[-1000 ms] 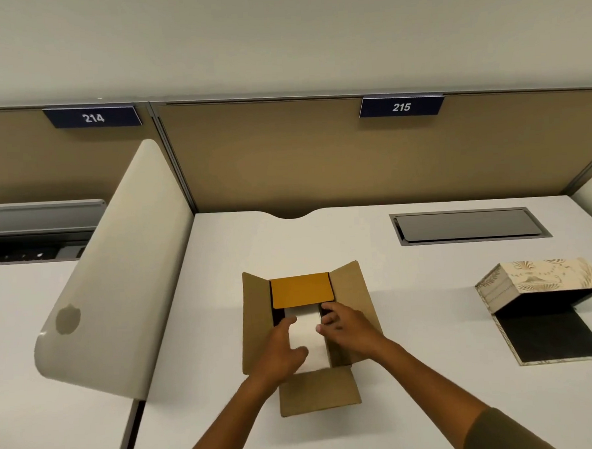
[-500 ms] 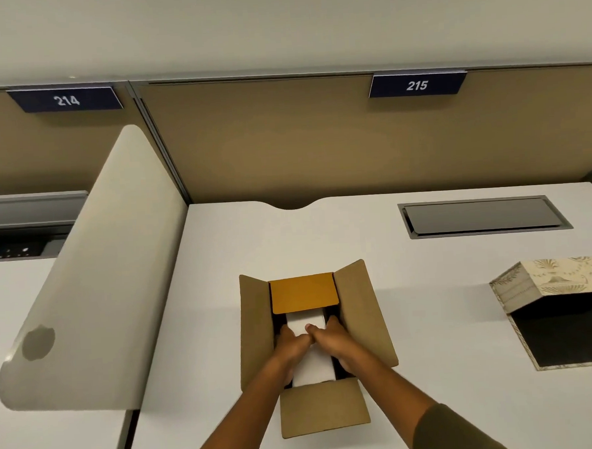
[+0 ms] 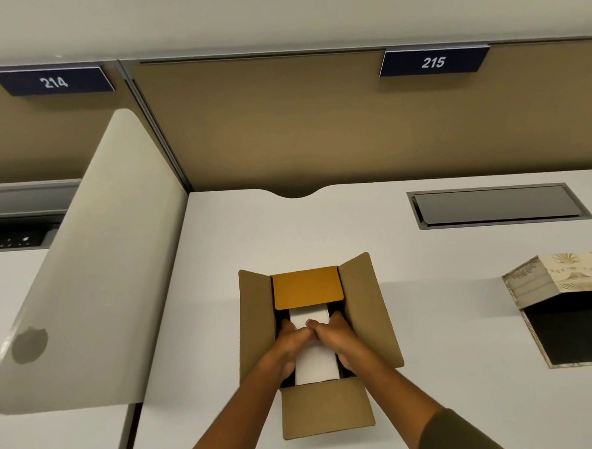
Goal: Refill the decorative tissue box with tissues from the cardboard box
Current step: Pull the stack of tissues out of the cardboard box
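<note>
An open brown cardboard box [image 3: 364,310] sits on the white desk in front of me, its four flaps spread out and the far flap showing an orange face. Inside lies a white stack of tissues [image 3: 314,362]. My left hand [image 3: 287,348] grips the stack's left side and my right hand [image 3: 338,342] grips its right side, thumbs meeting on top and fingers reaching down into the box. The decorative tissue box [image 3: 565,279], cream with a pale pattern, lies open at the right edge, its dark inside facing up.
A curved cream divider panel [image 3: 95,276] stands to the left of the desk. A grey cable hatch [image 3: 496,205] is set into the desk at the back right. Tan partition walls with signs 214 and 215 close off the back.
Both hands moved from resting on top of the tissues to wrapping around the stack's sides, sinking deeper into the cardboard box. The camera shifted slightly left and down.
</note>
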A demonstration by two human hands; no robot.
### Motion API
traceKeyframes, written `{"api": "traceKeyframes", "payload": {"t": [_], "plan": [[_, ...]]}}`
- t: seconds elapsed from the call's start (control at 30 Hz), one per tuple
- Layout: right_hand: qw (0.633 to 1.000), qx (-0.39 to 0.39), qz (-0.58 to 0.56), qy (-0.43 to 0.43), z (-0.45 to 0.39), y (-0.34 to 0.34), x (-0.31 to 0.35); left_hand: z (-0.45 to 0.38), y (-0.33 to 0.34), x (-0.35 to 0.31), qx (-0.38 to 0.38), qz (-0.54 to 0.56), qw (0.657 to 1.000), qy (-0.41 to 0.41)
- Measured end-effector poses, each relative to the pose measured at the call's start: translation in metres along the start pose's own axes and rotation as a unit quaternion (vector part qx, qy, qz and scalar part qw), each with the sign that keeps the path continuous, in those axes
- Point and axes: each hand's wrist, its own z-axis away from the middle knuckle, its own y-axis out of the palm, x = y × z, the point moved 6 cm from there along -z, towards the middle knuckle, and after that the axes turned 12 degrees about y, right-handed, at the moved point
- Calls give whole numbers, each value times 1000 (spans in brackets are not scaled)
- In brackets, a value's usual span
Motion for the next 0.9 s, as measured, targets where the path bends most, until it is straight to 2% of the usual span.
{"api": "traceKeyframes", "payload": {"t": [0.2,0.37,0.63,0.9], "plan": [[998,56,4,1,3,2,2,-2,3,-4,39,38,999,3],[994,102,-17,-40,14,2,4,12,4,-17,75,72,994,31],[977,180,-99,-53,34,-5,11,22,-2,-32,146,148,977,41],[963,231,-139,-26,55,-15,22,36,-9,-54,162,118,979,42]]}}
